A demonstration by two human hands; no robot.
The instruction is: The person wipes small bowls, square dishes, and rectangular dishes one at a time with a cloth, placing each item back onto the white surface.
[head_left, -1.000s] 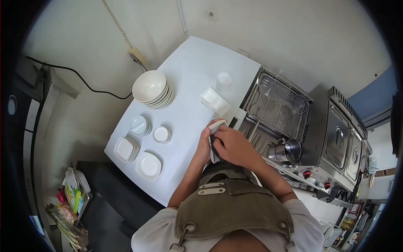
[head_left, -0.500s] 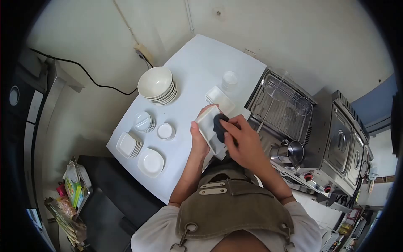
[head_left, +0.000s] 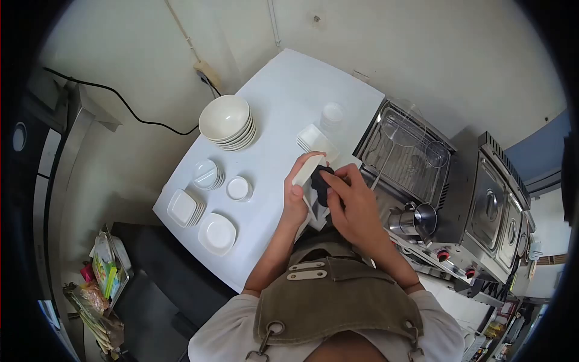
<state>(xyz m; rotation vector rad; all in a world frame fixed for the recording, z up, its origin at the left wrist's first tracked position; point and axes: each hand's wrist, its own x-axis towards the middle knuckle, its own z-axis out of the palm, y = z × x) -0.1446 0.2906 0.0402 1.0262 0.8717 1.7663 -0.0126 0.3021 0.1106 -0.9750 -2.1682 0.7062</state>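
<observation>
Now the small white rectangular dish stands nearly on edge in the left hand, whereas half a second ago its shallow inside lay open toward the camera with the dark cloth pressed into it; a second ago the dish was almost hidden between both hands. That turn suggests the wiping has moved from the inside face to the rim or back. The left hand's fingers are closed around the dish's lower long side, thumb on the near face, so it grips the dish firmly. The right hand is closed on a dark wiping cloth, its fingertips pushing the cloth against the dish's right face; a pale part of the cloth hangs down between the hands. The dish is held in the air above the near right corner of the white rectangular table, just in front of the stack of similar white rectangular dishes. Its long axis runs from lower left to upper right in the head view, tilted up and away from the person, the upper end pointing toward the steel draining tray. A stack of white round bowls sits well apart on the left.
</observation>
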